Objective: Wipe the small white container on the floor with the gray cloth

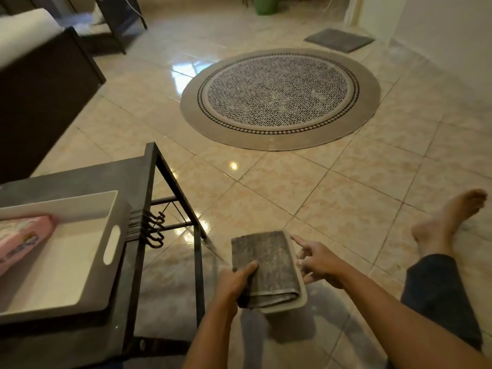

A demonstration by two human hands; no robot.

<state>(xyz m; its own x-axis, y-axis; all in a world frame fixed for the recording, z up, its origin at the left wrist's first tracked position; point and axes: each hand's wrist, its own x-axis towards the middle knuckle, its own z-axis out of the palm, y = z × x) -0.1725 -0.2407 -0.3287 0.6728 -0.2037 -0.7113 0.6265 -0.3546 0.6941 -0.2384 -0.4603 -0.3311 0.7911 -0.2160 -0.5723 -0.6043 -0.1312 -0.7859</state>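
Glossy tiled floor, beside a dark side table: small white container sits between the hands, gray cloth folded over its top. Left hand pinches the cloth's near edge, thumb on top; right hand is spread open just beside the rim, contact unclear. Container looks light and stiff, likely to skid on tile, so brace its right wall; the cloth is soft and limp.

Looking down from head height, one wide-angle view.
Facing forward over the tiled floor, sitting close above both hands, taking in the round rug farther off.
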